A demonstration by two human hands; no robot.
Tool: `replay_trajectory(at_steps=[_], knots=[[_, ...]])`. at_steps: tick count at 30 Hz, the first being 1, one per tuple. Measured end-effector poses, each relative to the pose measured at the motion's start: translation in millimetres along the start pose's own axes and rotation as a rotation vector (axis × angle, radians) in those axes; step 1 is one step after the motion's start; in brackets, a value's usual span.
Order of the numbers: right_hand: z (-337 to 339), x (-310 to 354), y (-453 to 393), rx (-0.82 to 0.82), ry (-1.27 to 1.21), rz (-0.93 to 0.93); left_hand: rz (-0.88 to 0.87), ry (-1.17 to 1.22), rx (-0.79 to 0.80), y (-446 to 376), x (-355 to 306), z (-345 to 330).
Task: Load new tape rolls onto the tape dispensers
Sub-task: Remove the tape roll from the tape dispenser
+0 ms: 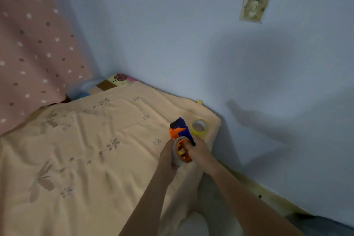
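Observation:
A blue and orange tape dispenser (pixel 181 129) is held above the right part of the bed, its black roller end pointing away from me. A pale tape roll (pixel 176 159) sits around the dispenser's orange spoked hub (pixel 183 151). My left hand (pixel 167 156) grips the roll from the left side. My right hand (pixel 199 151) holds the dispenser body from the right. A second roll, yellow tape (pixel 199 126), stands on edge on the blanket just beyond the dispenser, apart from both hands.
The peach flowered blanket (pixel 95 149) covers the bed, with its right edge close to the blue wall (pixel 229 73). A pink dotted curtain (pixel 32 48) hangs at the left. A patchwork cloth (pixel 115 81) lies in the far corner.

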State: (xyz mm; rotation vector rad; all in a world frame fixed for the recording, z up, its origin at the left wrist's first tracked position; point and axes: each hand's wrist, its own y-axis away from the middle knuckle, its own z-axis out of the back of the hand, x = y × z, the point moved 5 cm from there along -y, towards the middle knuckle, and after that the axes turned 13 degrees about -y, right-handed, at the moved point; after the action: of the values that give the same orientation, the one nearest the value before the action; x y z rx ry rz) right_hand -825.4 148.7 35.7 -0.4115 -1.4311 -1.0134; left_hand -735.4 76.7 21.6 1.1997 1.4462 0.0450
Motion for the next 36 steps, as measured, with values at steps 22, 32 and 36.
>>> replay_trajectory(at_steps=[22, 32, 36], knots=[[-45, 71, -215, 0.415, 0.167, -0.061, -0.154, 0.208, -0.141, -159, -94, 8], [-69, 82, -268, 0.81, 0.017, -0.372, -0.19, 0.26, -0.397, -173, -106, 14], [-76, 66, -277, 0.931, 0.018, -0.423, -0.183, 0.322, -0.441, -168, -101, 13]])
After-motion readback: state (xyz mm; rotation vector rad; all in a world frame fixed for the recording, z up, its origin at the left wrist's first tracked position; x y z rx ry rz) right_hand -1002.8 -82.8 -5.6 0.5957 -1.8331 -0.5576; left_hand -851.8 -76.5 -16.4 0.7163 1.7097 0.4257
